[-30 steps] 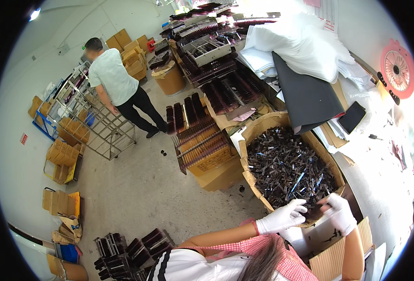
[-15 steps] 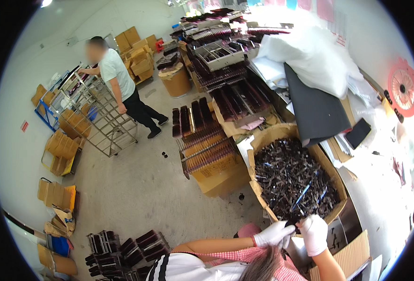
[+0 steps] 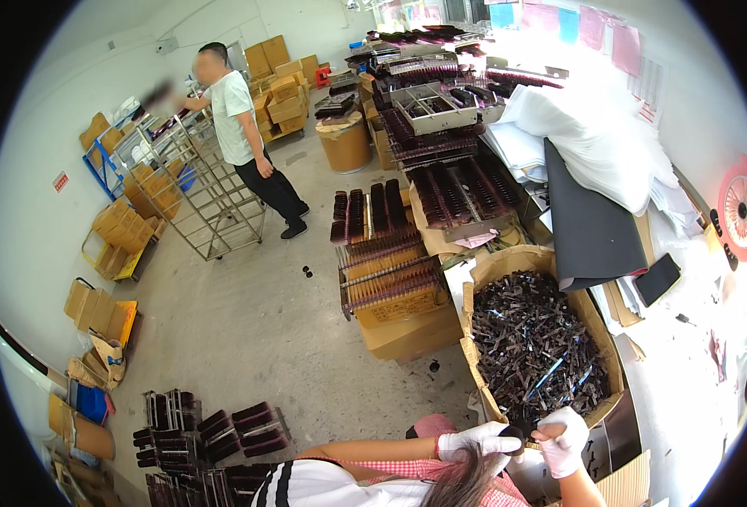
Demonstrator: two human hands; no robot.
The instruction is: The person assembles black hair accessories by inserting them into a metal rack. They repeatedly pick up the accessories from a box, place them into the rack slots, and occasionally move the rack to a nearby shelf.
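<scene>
My left hand [image 3: 475, 443], in a white glove with bare fingertips, is closed around a small dark piece [image 3: 515, 436] whose kind I cannot make out. Close beside it, my right hand [image 3: 564, 441], gloved the same way, has its thumb and fingers pinched together. What it grips, if anything, is too small to tell. Both hands are at the near rim of a big cardboard box [image 3: 466, 338] heaped with small dark plastic-looking strips [image 3: 542, 338]. Hair hanging down covers part of my left hand and wrist.
Racks of dark parts [image 3: 462, 190] are stacked beyond the box, with more on the floor [image 3: 213, 435]. A black folder [image 3: 589, 224], a phone [image 3: 659, 280] and a pink fan [image 3: 738, 207] are at the right. Another person [image 3: 242, 127] stands by a metal cage trolley [image 3: 213, 211].
The view has tilted, so the room appears lower and further right. My hands have moved slightly apart. The other person remains beside the trolley.
</scene>
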